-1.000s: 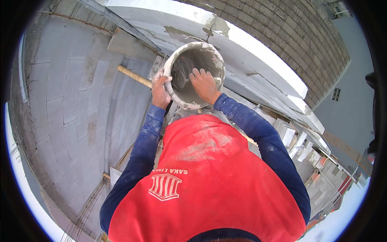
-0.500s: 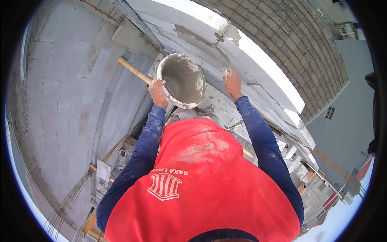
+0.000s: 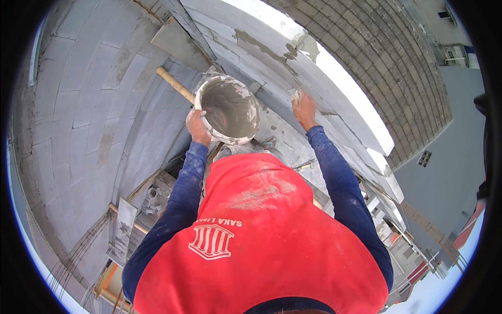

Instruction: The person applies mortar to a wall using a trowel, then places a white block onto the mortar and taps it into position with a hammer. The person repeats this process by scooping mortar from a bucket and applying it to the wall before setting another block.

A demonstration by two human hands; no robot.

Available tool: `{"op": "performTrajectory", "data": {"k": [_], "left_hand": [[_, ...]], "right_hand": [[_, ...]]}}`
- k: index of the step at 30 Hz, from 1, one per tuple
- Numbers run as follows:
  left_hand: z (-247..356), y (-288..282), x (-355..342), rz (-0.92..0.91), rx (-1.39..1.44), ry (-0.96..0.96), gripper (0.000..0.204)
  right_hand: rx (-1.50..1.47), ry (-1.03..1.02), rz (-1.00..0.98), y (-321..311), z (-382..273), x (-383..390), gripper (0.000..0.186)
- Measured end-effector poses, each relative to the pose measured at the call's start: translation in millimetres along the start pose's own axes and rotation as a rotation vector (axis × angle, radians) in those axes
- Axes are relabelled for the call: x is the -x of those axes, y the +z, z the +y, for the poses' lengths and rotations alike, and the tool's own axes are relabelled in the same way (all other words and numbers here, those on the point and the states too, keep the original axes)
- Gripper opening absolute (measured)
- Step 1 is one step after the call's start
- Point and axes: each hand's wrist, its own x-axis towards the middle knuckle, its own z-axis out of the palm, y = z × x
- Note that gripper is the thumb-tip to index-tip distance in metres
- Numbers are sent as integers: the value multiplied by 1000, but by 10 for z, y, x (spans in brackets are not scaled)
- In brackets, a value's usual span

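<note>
My left hand point(image 3: 198, 127) grips the left rim of a round bucket point(image 3: 230, 111), its fingers hooked over the edge. Grey mortar coats the bucket's inside, and its mouth is tilted up toward me. My right hand point(image 3: 304, 110) is closed beside the light block wall point(image 3: 334, 107) on the right. A small pale piece shows at its fingertips against the wall face, too small to name. Wet grey mortar patches point(image 3: 266, 52) mark the wall farther along.
A bamboo pole point(image 3: 175, 83) juts out left of the bucket. Another block wall point(image 3: 78, 120) rises on the left. Beyond the right wall lies a tiled roof point(image 3: 387, 63). A grey board point(image 3: 124, 225) and rubble sit at lower left. My feet stand on a dusty platform point(image 3: 293, 138).
The bucket and my left hand have shifted a little to the left. My right hand stays beside the wall, turned slightly. The whole view has moved a little.
</note>
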Motion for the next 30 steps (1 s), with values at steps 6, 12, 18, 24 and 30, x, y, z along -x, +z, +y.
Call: {"op": "performTrajectory", "data": {"k": [6, 12, 18, 24, 30], "left_hand": [[14, 102, 4, -43, 8, -20, 25], [29, 133, 56, -46, 10, -22, 27], [-33, 180, -5, -37, 24, -49, 20], [-21, 232, -17, -61, -43, -41, 19], [9, 305, 37, -71, 31, -47, 19]], "right_hand": [[33, 49, -1, 123, 37, -179, 27], [34, 65, 18, -268, -50, -58, 26], [12, -71, 66, -559, -226, -28, 23], [-54, -74, 64, -766, -303, -218, 20], [-81, -93, 112, -790, -285, -67, 19]]}}
